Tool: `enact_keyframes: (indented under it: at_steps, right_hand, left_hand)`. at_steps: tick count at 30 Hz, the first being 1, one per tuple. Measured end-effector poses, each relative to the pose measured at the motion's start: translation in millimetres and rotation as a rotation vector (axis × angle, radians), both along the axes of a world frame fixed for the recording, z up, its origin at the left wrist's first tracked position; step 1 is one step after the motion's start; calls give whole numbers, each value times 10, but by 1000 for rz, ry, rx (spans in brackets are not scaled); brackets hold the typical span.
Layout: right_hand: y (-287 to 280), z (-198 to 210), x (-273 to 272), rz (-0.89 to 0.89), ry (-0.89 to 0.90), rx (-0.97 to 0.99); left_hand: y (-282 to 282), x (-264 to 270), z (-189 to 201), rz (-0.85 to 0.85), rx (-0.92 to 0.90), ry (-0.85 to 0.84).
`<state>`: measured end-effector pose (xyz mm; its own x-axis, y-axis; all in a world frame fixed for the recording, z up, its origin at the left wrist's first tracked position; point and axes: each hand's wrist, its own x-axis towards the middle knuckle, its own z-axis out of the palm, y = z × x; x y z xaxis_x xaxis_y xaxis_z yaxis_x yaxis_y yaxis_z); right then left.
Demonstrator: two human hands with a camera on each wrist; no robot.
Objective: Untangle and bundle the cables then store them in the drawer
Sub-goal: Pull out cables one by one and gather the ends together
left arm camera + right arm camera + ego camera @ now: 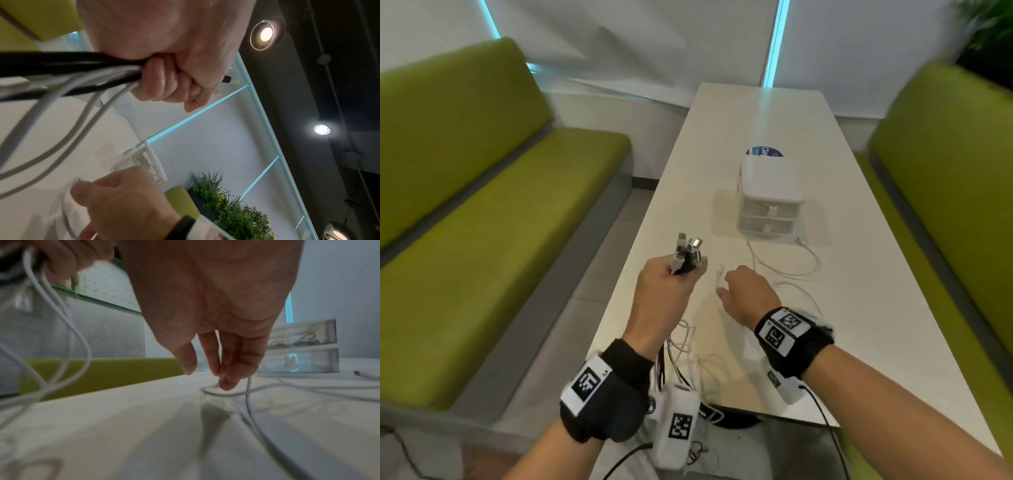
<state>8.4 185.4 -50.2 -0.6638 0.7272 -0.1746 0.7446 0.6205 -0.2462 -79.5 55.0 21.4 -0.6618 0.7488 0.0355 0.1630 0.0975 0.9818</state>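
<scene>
Several smooth black and white cables [683,260] fill the left grip [666,286]; right grip [748,291] loose, fingertips [226,382] at a thin white cable [249,395].

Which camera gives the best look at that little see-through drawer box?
The head view: the small translucent two-drawer box stands whole on the white table. The right wrist view shows its side, blurred; the left wrist view shows only a tilted part.

My white table [859,291] carries a small clear drawer unit [768,202] toward its far half; a round blue-printed disc [763,151] lies behind it; loose white cables [784,270] sprawl in front.
</scene>
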Motion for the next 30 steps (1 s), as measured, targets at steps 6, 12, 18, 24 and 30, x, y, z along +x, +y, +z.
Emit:
enact_keyframes:
  at_steps: [6, 12, 18, 24, 30]
  right_hand:
    - [54, -170, -92, -9, -39, 64]
    - [-159, 182, 125, -66, 469, -26]
    - [-625, 633, 336, 53, 798, -136]
    - [-710, 749, 343, 163, 824, -118]
    - [-595, 610, 295, 251, 795, -136]
  left_hand:
    - [39, -8, 4, -20, 15, -34]
    - [104, -49, -189, 23, 38, -74]
    - [37, 116, -69, 50, 129, -137]
    - [-35, 172, 224, 38, 172, -53]
    - [66, 109, 142, 69, 138, -65]
